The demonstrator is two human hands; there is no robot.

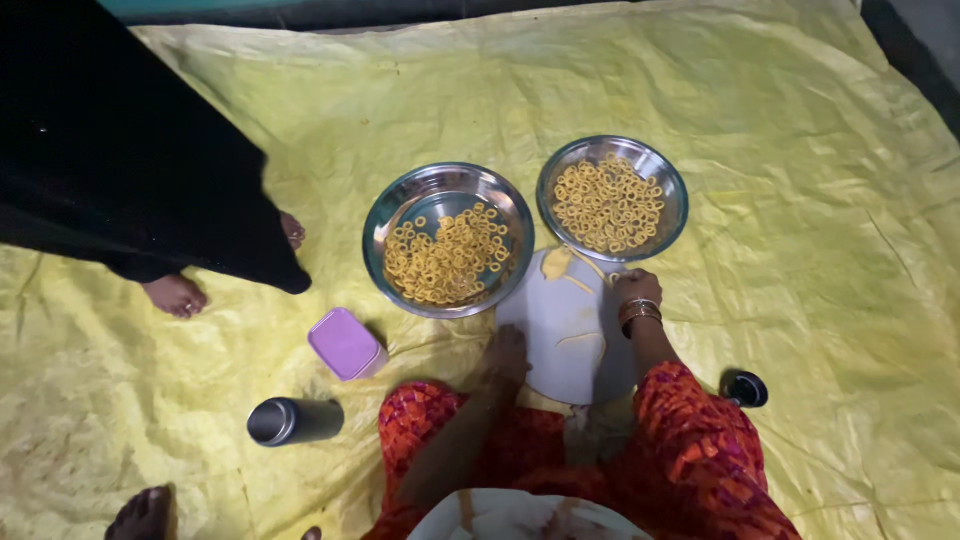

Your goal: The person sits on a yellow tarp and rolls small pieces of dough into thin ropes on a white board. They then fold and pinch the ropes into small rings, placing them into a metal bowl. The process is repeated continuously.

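The left hand [507, 352] rests flat, fingers together, on the 9 o'clock edge of the round white board [568, 330]. The right hand [634, 287], bangles at the wrist, sits curled at the board's 2 o'clock edge; what the fingertips pinch cannot be made out. Yellow dough strips [560, 266] lie at the board's 12 o'clock. Two steel plates of dough rings [448, 240] [612, 198] stand just beyond. A white dish [520, 515] is cut off by the bottom edge.

home floor | yellow sheet [780, 160] spread out | steel plates [400, 205] of snack rings
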